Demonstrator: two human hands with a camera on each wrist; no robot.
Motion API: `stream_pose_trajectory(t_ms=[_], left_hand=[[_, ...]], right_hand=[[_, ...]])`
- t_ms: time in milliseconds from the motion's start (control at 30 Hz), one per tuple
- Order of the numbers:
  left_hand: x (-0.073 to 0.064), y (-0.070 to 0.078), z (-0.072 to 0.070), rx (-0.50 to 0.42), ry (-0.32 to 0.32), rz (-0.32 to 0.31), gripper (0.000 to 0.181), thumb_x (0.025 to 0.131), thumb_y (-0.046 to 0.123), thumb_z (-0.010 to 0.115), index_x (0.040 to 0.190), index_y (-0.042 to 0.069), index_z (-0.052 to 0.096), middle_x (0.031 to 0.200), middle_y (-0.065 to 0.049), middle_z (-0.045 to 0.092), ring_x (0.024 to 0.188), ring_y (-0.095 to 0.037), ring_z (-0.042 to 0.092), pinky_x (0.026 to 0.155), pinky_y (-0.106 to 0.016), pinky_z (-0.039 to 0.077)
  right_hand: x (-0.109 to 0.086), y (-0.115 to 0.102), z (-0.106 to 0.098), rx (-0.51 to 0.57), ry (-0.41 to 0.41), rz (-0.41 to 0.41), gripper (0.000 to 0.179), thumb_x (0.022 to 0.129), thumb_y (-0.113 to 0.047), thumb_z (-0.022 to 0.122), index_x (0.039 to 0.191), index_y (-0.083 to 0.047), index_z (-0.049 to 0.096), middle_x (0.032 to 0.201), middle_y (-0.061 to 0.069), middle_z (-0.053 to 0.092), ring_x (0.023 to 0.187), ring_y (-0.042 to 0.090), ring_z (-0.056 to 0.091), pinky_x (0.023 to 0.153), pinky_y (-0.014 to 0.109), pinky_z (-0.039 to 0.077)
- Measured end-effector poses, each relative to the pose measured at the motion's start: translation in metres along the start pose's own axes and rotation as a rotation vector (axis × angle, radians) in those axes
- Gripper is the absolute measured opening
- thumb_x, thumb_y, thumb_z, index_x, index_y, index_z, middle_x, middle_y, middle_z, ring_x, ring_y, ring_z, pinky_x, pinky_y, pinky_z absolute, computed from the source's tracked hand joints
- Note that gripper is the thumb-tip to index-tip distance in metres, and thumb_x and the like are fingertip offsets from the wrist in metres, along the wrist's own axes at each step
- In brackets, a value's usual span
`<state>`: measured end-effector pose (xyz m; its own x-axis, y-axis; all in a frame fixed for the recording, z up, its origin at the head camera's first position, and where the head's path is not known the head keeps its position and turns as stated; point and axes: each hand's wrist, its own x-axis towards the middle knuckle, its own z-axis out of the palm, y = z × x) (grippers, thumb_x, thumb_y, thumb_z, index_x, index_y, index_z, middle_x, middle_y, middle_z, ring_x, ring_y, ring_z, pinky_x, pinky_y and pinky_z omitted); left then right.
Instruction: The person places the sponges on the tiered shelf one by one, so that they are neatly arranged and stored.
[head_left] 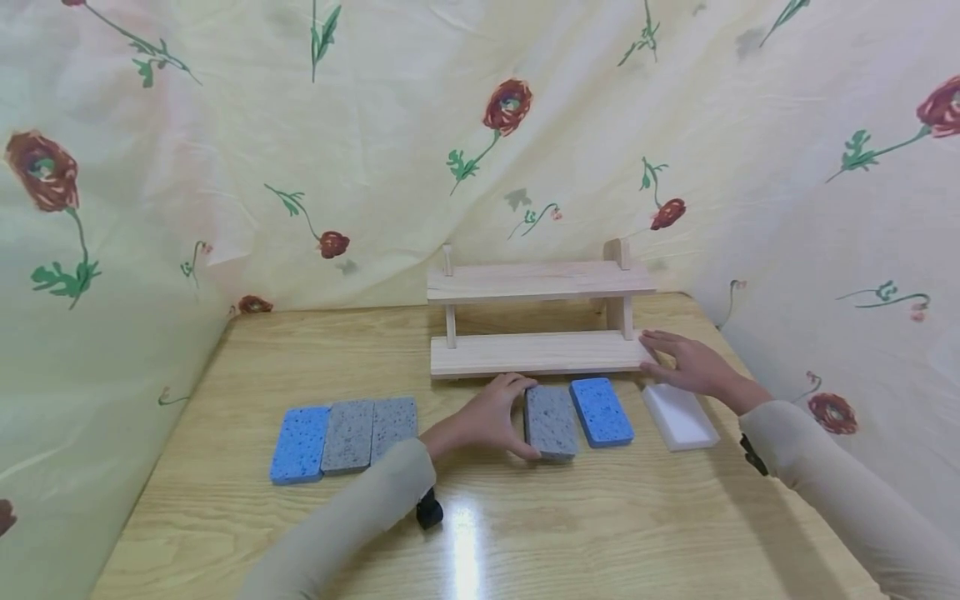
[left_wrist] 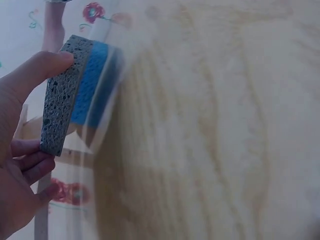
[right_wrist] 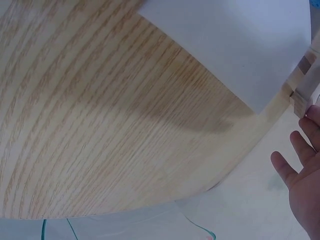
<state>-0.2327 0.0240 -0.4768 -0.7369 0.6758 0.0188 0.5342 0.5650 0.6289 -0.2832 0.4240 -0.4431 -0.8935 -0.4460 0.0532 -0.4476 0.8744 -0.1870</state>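
In the head view my left hand holds a grey sponge by its near and far ends, thumb at the front and fingers behind. The left wrist view shows the thumb and fingertips on the edges of this speckled sponge, with a blue sponge beyond it. My right hand rests at the right end of the wooden shelf's lower board, fingers extended. From the right wrist, the fingers of that hand appear spread beside the shelf end. A white rectangular block lies just below this hand.
A blue sponge lies between the grey one and the white block. To the left, another blue sponge and two grey sponges form a row on the wooden table. The shelf's upper board stands before a flowered cloth.
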Motion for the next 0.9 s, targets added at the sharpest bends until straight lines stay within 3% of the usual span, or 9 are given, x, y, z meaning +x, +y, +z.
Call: stream_pose_trajectory(t_ms=[233, 567, 900], left_hand=[[-0.002, -0.001, -0.019, -0.001, -0.003, 0.045, 0.113, 0.069, 0.052, 0.091, 0.159, 0.013, 0.034, 0.157, -0.004, 0.040, 0.143, -0.022, 0.042, 0.116, -0.043, 0.042], [-0.002, -0.003, -0.051, 0.007, 0.057, 0.101, 0.111, 0.069, 0.048, 0.092, 0.157, 0.008, 0.038, 0.155, -0.006, 0.044, 0.141, -0.023, 0.043, 0.115, -0.044, 0.042], [0.000, -0.001, -0.085, -0.010, 0.092, 0.068, 0.113, 0.068, 0.045, 0.093, 0.159, 0.012, 0.034, 0.155, -0.008, 0.041, 0.143, -0.027, 0.041, 0.116, -0.048, 0.041]], right_hand=[[0.000, -0.001, 0.000, 0.001, -0.005, 0.008, 0.064, 0.100, -0.034, 0.063, 0.144, 0.009, 0.050, 0.151, 0.030, 0.047, 0.139, 0.051, 0.044, 0.110, 0.065, 0.037], [0.002, -0.005, -0.001, 0.017, 0.001, 0.009, 0.065, 0.100, -0.035, 0.064, 0.144, 0.010, 0.050, 0.151, 0.030, 0.048, 0.139, 0.051, 0.044, 0.110, 0.065, 0.037], [0.000, -0.004, -0.001, 0.010, -0.013, 0.020, 0.065, 0.101, -0.035, 0.062, 0.145, 0.010, 0.049, 0.151, 0.031, 0.046, 0.139, 0.052, 0.043, 0.110, 0.066, 0.037]])
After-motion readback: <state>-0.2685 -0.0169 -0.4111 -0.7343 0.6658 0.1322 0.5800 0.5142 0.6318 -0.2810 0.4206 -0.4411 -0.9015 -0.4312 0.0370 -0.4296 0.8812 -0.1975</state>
